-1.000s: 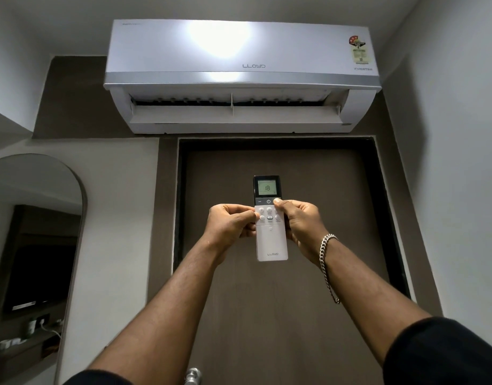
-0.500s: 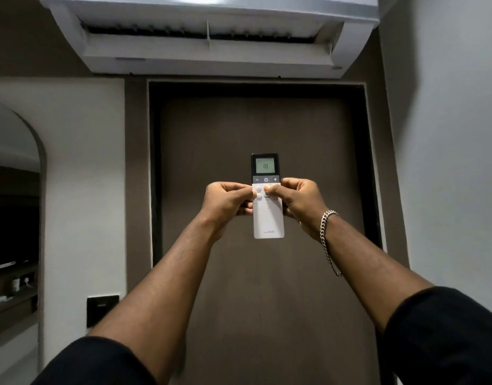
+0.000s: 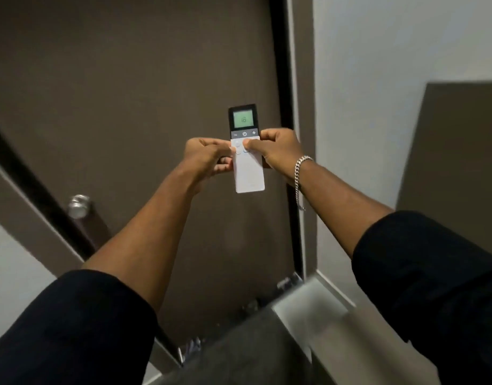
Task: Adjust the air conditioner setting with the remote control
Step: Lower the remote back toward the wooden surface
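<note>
A slim white remote control [image 3: 249, 176] with a black top and a lit green screen reading 18 is held upright in front of a brown door [image 3: 128, 93]. My left hand [image 3: 206, 159] grips its left edge, thumb on the buttons. From the right side my right hand [image 3: 275, 151], with a silver bracelet on the wrist, grips it too, its thumb resting on the upper white buttons. The air conditioner is out of view.
A round metal door knob [image 3: 78, 206] sticks out at the door's left. A white wall [image 3: 392, 51] runs on the right, with a brown panel [image 3: 455, 145] beyond. A grey ledge or furniture top [image 3: 308, 343] lies blurred below my arms.
The view has swung down and tilted, so the air conditioner has left the frame and the door knob appears. Both hands keep hold of the remote; the screen still reads 18.
</note>
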Available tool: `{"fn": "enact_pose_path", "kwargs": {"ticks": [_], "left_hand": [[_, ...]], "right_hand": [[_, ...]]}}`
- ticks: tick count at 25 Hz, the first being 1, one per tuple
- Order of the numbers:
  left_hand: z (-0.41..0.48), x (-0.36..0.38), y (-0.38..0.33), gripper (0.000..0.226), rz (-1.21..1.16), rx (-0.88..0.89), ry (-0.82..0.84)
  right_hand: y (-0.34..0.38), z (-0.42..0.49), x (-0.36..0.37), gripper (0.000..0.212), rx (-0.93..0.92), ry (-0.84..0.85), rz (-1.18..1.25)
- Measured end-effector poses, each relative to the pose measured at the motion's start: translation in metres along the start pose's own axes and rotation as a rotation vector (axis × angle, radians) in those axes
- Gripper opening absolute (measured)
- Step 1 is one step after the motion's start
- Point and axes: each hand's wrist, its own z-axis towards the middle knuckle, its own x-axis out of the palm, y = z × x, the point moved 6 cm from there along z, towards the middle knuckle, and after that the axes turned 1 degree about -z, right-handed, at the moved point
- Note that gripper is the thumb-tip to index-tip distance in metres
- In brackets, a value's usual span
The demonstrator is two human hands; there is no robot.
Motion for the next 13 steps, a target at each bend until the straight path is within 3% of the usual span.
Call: {"fn": "enact_pose_path", "kwargs": {"ticks": [6, 13], "left_hand": [[-0.016, 0.159, 0.188, 0.01, 0.11, -0.31, 0.288], [-0.117, 0.338, 0.415, 0.013, 0.272, -0.545, 0.615]], "right_hand": [[-0.226, -0.063, -0.101, 0.021, 0.347, -0.185, -0.116], [-0.461, -0.212, -0.209, 0.03, 0.829, -0.386, 0.007]]}}
